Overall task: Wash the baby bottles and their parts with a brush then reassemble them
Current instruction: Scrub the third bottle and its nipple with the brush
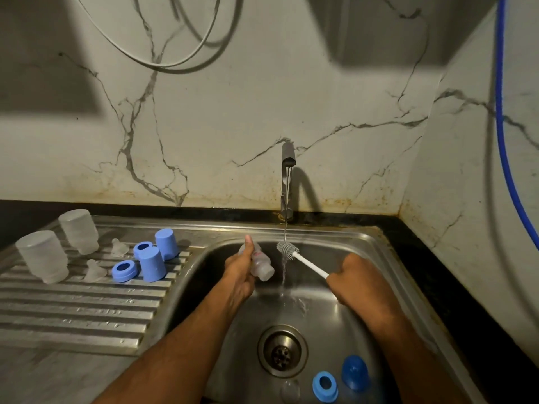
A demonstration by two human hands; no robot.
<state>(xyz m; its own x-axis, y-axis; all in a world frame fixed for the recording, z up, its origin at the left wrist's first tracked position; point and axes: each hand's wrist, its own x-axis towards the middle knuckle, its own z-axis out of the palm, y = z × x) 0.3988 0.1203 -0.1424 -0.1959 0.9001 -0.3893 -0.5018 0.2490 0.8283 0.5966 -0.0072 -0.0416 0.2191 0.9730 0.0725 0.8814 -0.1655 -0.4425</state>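
Note:
My left hand point(239, 271) grips a clear baby bottle point(260, 265) tilted over the sink, its open mouth pointing down to the right. My right hand point(354, 282) holds the white handle of a bottle brush point(288, 249), whose grey bristle head sits under the running water just right of the bottle. On the draining board stand two upturned clear bottles point(43, 256), two blue caps point(151, 265), two blue collar rings point(124, 270) and two clear teats point(94, 271). In the sink lie a blue cap point(355, 373), a blue ring point(324, 386) and a clear teat point(290, 391).
The tap point(288, 182) at the back wall runs a thin stream into the steel sink point(379, 258), above the drain point(282, 350). A ribbed steel draining board point(81, 313) lies to the left. A blue hose point(503, 141) hangs at the right wall.

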